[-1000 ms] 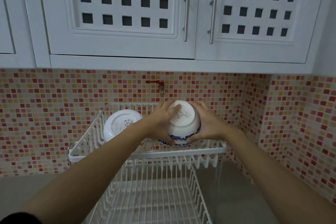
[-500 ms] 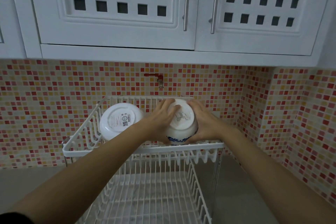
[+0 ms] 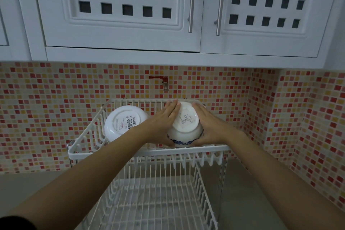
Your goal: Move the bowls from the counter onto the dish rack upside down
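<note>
A blue-patterned bowl (image 3: pixel 183 127) is being held upside down at the centre of the frame, over the right half of the rack's (image 3: pixel 149 152) upper tier. It is being clasped from both sides: the left hand (image 3: pixel 164 123) is being pressed flat against its left wall and the right hand (image 3: pixel 207 125) against its right, with the fingers (image 3: pixel 172 107) of both curled around the bowl rather than spread free. Whether its rim is already being borne by the wires cannot be told, since the front rail is hiding that edge. A second bowl (image 3: pixel 124 122) is lying inverted and tilted just left of centre in the same tier, near the left hand. The lower tier, at the bottom of the frame, is being left bare, and the worktop (image 3: pixel 28 188) is being seen grey at lower left. The likely risks: if the bowl is being released while tilted or perched on a wire, it may be tipped against the rail or rolled forward off the tier; a wet glaze could be making the grip slip; and as the left hand is being withdrawn, the tilted neighbour may be knocked.
</note>
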